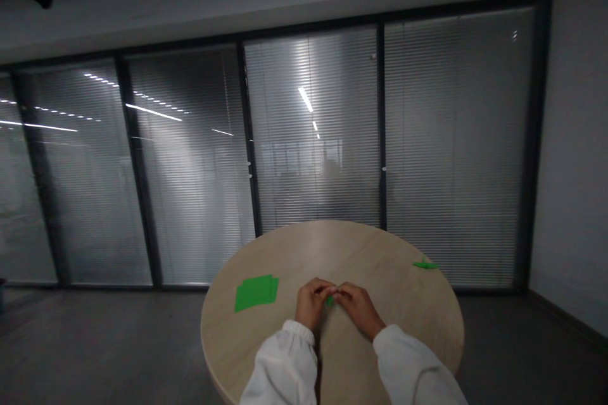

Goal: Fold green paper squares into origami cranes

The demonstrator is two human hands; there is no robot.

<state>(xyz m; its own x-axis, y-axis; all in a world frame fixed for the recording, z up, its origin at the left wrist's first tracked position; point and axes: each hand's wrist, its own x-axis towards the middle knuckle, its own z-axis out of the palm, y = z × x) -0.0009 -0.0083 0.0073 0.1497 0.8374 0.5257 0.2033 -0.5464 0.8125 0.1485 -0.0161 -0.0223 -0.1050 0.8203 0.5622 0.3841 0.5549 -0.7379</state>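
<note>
Small green paper piece pinched over the round pale wooden tabletop.
Left hand and right hand grip it shut, fingertips meeting. Far right of the grip a folded green paper shape looks finished; left of it, flat green paper sheets seem untouched.

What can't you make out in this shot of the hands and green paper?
Head view:
green piece between left hand and right hand: mostly covered by fingers, shape unclear.
green stack: sheet count too small to tell.
green scrap, far right: too small, blurred.
</note>
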